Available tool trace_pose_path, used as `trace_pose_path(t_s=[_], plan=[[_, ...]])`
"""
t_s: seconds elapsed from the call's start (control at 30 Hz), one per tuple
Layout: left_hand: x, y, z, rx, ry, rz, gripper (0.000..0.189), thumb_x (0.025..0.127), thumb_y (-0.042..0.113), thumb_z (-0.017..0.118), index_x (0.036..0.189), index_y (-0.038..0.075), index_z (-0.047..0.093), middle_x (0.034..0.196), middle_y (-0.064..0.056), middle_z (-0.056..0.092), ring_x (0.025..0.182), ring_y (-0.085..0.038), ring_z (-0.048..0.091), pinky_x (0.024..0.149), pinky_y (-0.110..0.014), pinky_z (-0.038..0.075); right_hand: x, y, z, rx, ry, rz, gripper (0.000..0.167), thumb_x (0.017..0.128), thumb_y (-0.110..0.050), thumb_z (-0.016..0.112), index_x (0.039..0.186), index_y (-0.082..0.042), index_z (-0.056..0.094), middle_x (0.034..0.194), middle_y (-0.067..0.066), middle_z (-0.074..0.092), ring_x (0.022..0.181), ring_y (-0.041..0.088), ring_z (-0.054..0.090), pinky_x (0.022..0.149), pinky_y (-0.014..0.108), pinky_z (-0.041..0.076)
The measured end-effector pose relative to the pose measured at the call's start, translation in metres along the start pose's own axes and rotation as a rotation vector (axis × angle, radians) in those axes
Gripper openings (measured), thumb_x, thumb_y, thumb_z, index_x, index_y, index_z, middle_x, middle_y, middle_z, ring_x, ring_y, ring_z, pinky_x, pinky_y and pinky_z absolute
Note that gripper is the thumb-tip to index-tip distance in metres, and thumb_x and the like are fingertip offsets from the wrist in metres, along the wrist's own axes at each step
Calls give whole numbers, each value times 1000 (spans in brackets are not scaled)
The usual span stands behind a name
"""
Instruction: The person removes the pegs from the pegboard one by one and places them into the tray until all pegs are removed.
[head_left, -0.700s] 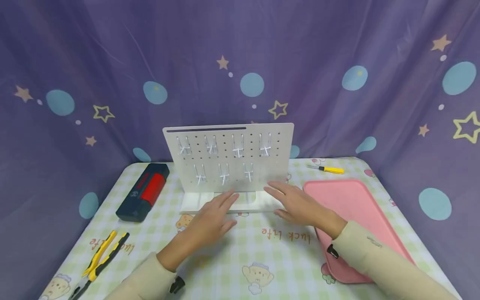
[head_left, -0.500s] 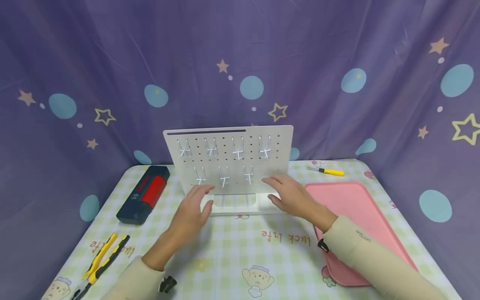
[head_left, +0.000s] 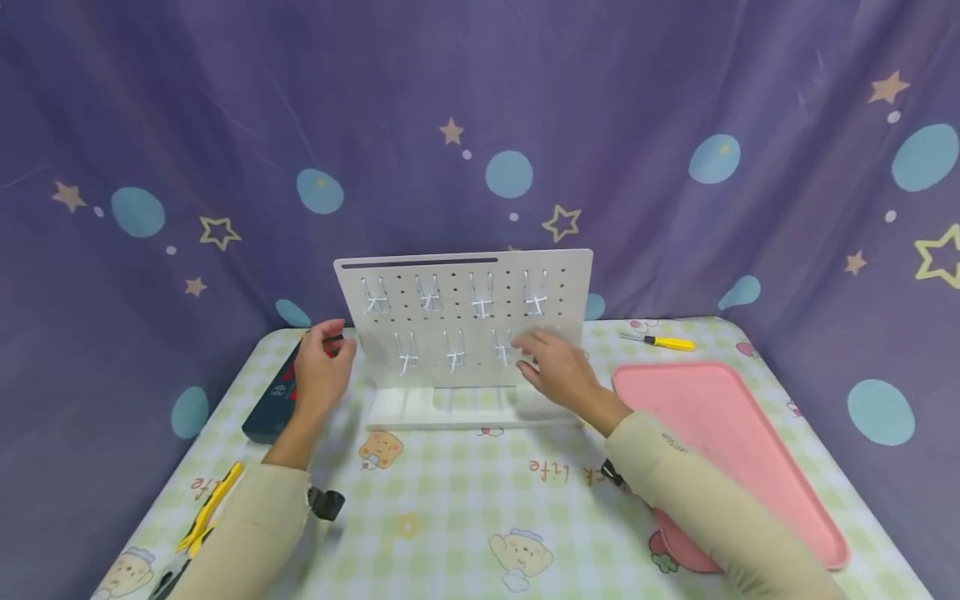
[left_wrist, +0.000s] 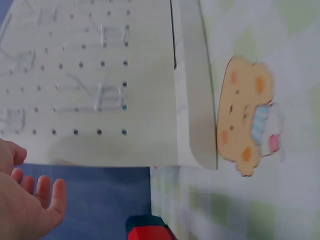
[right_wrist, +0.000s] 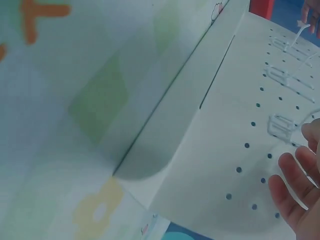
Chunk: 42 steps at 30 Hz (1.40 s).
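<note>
Fingers: left point(left_wrist: 59, 199) loosely bent, right point(right_wrist: 295, 175) part-spread, both empty; right overlaps a hook point(right_wrist: 281, 129), contact unclear. Board point(head_left: 441, 322) stands on the table point(head_left: 442, 500), between hands. Snagging that hook could tip it.

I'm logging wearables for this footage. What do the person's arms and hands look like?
The left hand and right hand wear no gloves. The left sleeve and right sleeve are long and pale beige; the right one bears small dark lettering, too small to read. A small black device shows at each sleeve's inner side.
</note>
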<state>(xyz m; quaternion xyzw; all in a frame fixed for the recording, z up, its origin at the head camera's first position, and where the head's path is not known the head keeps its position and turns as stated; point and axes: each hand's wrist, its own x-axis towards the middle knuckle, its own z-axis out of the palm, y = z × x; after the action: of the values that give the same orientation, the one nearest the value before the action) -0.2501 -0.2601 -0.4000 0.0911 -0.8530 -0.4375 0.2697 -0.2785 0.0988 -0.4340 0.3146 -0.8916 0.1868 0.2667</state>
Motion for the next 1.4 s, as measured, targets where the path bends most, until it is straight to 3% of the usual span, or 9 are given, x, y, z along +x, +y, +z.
trace_pose_path(t_s=[0.13,0.3,0.5,0.77,1.4], plan=[[16,-4,12,-65,-33,-37,41,96,15,66,134,4,58,131,-16,62,114,-29,64,89,-21,43,3,-1,9,-2,7,21,29,86,-18,80,114,-15,73,110,3,74,88,17,72,68,33,58],[25,-6,20,-91,-33,-53,39,97,19,66,132,5,59,124,-16,68,110,-27,64,89,-25,43,12,-6,16,-64,-37,14,25,88,-19,78,112,-18,73,111,2,75,93,20,72,75,35,58],[27,-8,23,-80,-17,-56,31,97,18,68,123,2,62,114,-17,68,102,-25,62,78,-17,43,16,-9,24,-96,-2,39,19,88,-15,77,106,-18,75,106,1,77,89,21,72,70,34,58],[30,-10,24,-41,-73,-15,24,100,16,64,119,3,58,111,-16,65,102,-27,64,66,-8,44,17,-8,31,-113,131,36,13,87,-12,75,98,-18,77,95,2,77,76,21,71,55,33,53],[31,-13,22,-81,-128,-79,26,102,19,61,124,6,55,117,-15,62,105,-26,60,73,-17,48,18,-4,37,-135,225,-35,7,86,-16,79,91,-18,76,87,-1,73,72,19,69,54,33,54]])
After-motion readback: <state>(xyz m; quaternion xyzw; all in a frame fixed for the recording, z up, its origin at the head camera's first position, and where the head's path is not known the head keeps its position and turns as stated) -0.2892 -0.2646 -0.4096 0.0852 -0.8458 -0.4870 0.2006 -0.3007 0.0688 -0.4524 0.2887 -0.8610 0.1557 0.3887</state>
